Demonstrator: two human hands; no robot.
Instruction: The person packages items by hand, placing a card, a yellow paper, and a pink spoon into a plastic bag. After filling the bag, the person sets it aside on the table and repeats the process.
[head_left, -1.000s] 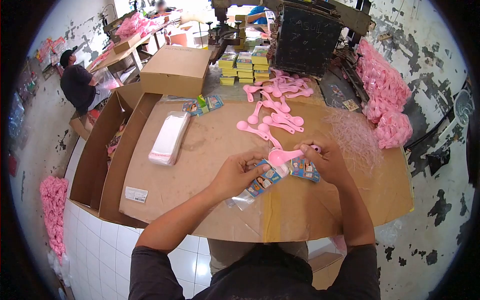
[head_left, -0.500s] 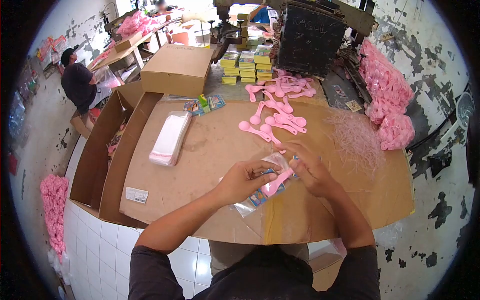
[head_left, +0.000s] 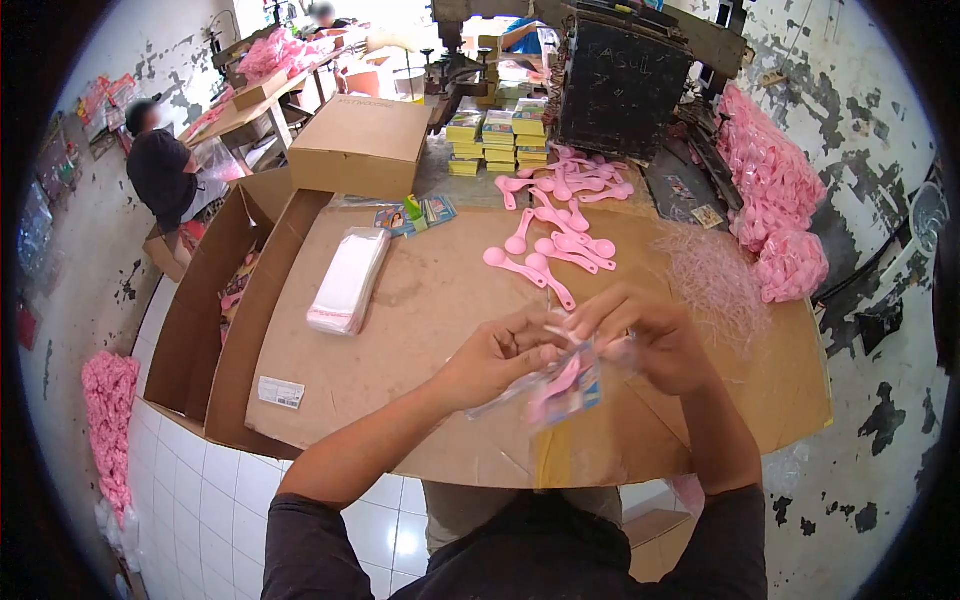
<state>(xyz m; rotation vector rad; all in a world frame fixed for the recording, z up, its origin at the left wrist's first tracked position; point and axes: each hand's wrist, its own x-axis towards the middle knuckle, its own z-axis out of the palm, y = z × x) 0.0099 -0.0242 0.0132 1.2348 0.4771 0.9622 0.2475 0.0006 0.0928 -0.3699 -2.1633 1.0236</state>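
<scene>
Between my hands is a clear plastic bag (head_left: 588,400) holding a pink measuring spoon (head_left: 556,390) and a colourful printed card; motion blurs it. My left hand (head_left: 500,362) is closed on the bag's left side, thumb on top. My right hand (head_left: 645,335) pinches the bag's upper end near the opening, its fingertips bent close together. Just beyond lie several loose pink spoons (head_left: 570,242) in a spread pile. A stack of clear bags (head_left: 348,280) rests to the left on the cardboard-covered table (head_left: 420,370).
Behind stand stacks of printed cards (head_left: 497,142), a closed carton (head_left: 360,140) and a black metal box (head_left: 620,90). An open carton (head_left: 225,330) borders the left edge. Thin plastic strips (head_left: 710,285) and bagged pink spoons (head_left: 770,180) are at right. Another person (head_left: 160,170) sits far left.
The bag with spoon and card has tilted more upright and shifted slightly right. My right hand has turned and its fingers now pinch the bag's upper end.
</scene>
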